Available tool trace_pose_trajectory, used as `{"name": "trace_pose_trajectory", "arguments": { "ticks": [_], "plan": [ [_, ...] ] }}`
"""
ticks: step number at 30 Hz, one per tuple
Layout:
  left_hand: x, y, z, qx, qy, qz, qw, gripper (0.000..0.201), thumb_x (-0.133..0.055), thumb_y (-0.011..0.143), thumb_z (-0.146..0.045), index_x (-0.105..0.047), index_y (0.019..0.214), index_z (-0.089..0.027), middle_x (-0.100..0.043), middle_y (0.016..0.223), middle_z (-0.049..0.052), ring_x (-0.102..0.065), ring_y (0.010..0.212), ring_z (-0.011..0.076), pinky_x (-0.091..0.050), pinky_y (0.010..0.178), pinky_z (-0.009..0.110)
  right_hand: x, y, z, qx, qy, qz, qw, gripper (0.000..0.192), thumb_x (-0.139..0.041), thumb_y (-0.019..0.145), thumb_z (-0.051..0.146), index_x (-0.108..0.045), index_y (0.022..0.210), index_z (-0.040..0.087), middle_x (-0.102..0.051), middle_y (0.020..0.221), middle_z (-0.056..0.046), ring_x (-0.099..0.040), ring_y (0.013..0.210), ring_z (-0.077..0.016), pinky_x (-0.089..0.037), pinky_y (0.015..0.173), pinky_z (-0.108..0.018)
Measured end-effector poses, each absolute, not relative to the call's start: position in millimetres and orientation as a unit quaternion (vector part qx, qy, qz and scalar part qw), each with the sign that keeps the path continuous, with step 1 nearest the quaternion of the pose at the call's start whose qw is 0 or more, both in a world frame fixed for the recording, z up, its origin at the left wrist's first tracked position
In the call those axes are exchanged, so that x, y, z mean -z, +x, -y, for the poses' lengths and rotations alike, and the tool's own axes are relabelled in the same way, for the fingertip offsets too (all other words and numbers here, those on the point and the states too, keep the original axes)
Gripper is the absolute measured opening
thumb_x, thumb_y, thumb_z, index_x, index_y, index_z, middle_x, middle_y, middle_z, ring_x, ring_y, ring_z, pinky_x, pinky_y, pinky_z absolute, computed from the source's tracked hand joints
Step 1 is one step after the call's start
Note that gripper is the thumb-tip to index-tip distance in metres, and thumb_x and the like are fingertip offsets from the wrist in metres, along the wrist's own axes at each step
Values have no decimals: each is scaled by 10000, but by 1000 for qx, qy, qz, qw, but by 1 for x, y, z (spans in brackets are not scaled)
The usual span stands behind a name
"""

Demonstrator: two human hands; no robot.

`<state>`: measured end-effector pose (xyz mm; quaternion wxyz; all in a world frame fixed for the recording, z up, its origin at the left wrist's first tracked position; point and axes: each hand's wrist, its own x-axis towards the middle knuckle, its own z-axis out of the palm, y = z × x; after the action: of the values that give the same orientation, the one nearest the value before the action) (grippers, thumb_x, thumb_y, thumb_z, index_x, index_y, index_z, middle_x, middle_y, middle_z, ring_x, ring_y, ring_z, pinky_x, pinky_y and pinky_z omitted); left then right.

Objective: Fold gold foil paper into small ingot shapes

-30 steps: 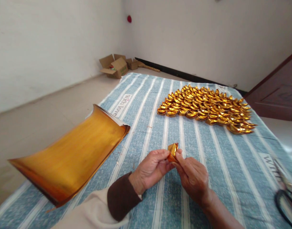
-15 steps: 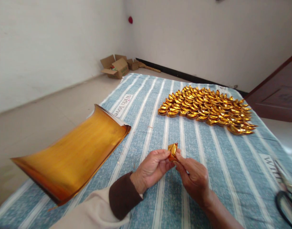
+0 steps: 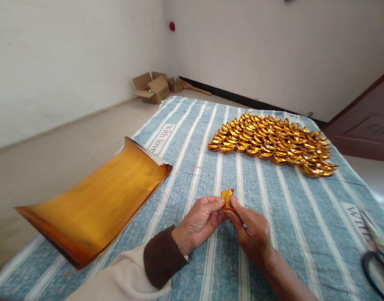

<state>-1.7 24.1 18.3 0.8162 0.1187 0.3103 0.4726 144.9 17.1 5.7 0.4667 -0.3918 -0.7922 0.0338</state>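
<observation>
While a blue-and-white striped cloth point(image 3: 211, 138) printed with the words "With love" covers most of the floor in the middle of the scene, everything else lies on or around it. At the near left, a curled stack of large golden foil paper sheets point(image 3: 98, 200) rests half on the cloth's edge, its far end bowed upward. Toward the far right, a broad spread of folded gold paper ingots point(image 3: 270, 142) sits in tight overlapping rows. Beyond the cloth's far left corner, open brown cardboard boxes point(image 3: 154, 88) stand against the white wall. At the near right edge, a pair of black-handled scissors point(image 3: 375, 259) lies on the cloth, only partly in view.

Near the middle, the left hand point(image 3: 198, 221), emerging from a brown cuff over a cream sleeve, and the bare right hand point(image 3: 253, 234) meet above the cloth. Both are closed narrowly, thumb and fingertips pinching a small, partly folded piece of gold foil paper point(image 3: 227, 195) between them. That piece is held just above the striped cloth, well apart from the ingot rows and to the right of the sheet stack, its pointed top poking up above the fingers.
</observation>
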Motion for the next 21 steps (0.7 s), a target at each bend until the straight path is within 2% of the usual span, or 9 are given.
{"name": "trace_pose_trajectory", "arguments": {
  "ticks": [5,13,17,21],
  "plan": [
    [-18,-2,-24,-475,119,-313,814,185,-825,639,-193,-690,687,-76,-662,745,59,-611,710,122,-486,738,231,-10,144,-17,-35,-397,789,468,253,-528,928,190,-647,1117,71,-743,913,-148,-706,637,-169,-565,557,-244],
    [-21,-1,-24,-468,143,-304,817,184,-802,673,-197,-727,785,-71,-696,875,94,-617,813,137,-473,791,228,-17,145,-17,-41,-404,780,475,184,-557,913,197,-702,977,105,-744,757,-86,-692,578,-155,-539,519,-223],
    [-21,-1,-24,-470,147,-303,816,169,-789,690,-197,-727,778,-67,-702,909,113,-622,841,151,-466,803,236,-18,146,-16,-44,-416,778,468,177,-545,922,225,-705,954,156,-739,730,-49,-676,561,-137,-530,524,-218],
    [-21,-1,-23,-470,152,-304,814,169,-783,697,-192,-731,804,-72,-702,935,118,-627,857,158,-463,807,242,-17,148,-15,-44,-418,780,464,163,-558,912,222,-703,891,152,-727,705,-47,-657,541,-131,-512,520,-217]
  ]
}}
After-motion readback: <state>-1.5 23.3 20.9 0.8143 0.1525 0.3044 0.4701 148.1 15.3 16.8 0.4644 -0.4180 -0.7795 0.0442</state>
